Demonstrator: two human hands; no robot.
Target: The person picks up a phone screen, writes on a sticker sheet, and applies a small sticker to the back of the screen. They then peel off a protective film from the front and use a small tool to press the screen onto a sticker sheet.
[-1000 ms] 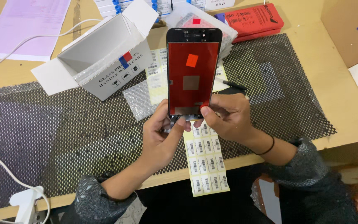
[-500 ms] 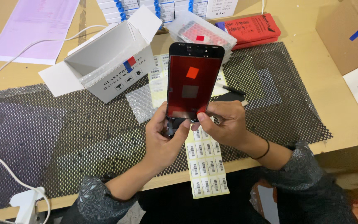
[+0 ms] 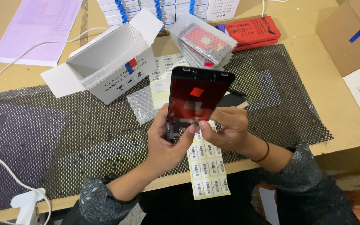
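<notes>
Two hands, left hand and right hand, pinch only the bottom edge of the phone screen panel; held so low, it could tip and drop onto the mesh mat.

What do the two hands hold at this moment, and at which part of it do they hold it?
Both the left hand and the right hand hold a phone screen panel with a red back, gripping it at its lower end.

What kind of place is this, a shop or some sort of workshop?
Most likely a packing or inspection bench for phone parts. Both hands, left hand and right hand, hold a phone screen panel above a barcode sticker sheet. An open white carton and a stack of bagged panels lie on the mesh mat.
</notes>
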